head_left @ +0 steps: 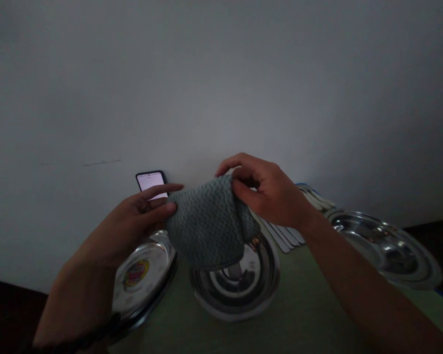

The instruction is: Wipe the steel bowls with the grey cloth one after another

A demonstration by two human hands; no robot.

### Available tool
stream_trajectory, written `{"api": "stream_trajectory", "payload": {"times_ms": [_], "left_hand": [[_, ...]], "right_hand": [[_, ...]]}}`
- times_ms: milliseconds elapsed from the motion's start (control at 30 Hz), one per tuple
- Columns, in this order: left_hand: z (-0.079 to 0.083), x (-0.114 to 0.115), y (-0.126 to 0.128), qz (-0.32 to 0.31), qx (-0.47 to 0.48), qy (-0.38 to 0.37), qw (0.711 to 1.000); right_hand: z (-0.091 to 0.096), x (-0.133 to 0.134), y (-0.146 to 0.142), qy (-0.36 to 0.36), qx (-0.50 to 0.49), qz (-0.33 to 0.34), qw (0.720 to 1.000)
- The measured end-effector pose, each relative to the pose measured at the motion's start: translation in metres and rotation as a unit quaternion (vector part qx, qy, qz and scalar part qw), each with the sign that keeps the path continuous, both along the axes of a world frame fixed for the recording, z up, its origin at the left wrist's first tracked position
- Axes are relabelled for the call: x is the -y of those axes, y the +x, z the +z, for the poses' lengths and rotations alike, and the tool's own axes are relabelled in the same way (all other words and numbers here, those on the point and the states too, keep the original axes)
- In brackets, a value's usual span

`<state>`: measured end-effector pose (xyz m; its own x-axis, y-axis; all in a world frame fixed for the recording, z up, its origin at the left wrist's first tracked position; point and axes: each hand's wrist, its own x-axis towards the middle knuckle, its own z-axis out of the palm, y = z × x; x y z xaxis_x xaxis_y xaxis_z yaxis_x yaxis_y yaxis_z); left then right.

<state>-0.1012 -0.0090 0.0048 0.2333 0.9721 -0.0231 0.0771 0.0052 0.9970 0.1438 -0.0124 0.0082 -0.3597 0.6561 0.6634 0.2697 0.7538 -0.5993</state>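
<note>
A grey-green textured cloth [206, 226] hangs folded between my two hands. My left hand [142, 214] pinches its upper left corner between thumb and fingers. At the upper right edge, my right hand [260, 184] grips the cloth the same way, with a fold drooping below the fingers. Directly beneath is a shiny steel bowl [236, 307], partly covered from view by the cloth. Whether the cloth's lower edge touches the bowl, I cannot tell.
Steel plates [133, 295] with a round colourful sticker lie stacked at the left. A phone [151, 182] with a lit screen leans near the wall. Several flat pale-handled utensils [284, 236] lie behind my right wrist. More steelware [387, 250] sits right on the green tabletop [295, 305].
</note>
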Motion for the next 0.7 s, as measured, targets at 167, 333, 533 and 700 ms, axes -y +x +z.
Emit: {"api": "stream_trajectory", "payload": {"times_ms": [167,333,533,700], "left_hand": [[0.000,0.000,0.000,0.043,0.045,-0.012,0.998],[0.001,0.000,0.002,0.083,0.066,-0.027,0.994],[0.002,0.001,0.004,0.096,0.067,-0.040,0.992],[0.002,0.000,0.004,0.080,0.077,-0.030,0.993]], "right_hand": [[-0.001,-0.003,0.003,0.081,0.042,0.009,0.996],[-0.003,-0.010,0.008,0.072,0.085,0.048,0.993],[-0.010,-0.019,0.012,0.053,0.094,0.037,0.993],[-0.015,-0.024,0.008,0.173,0.049,0.026,0.983]]}}
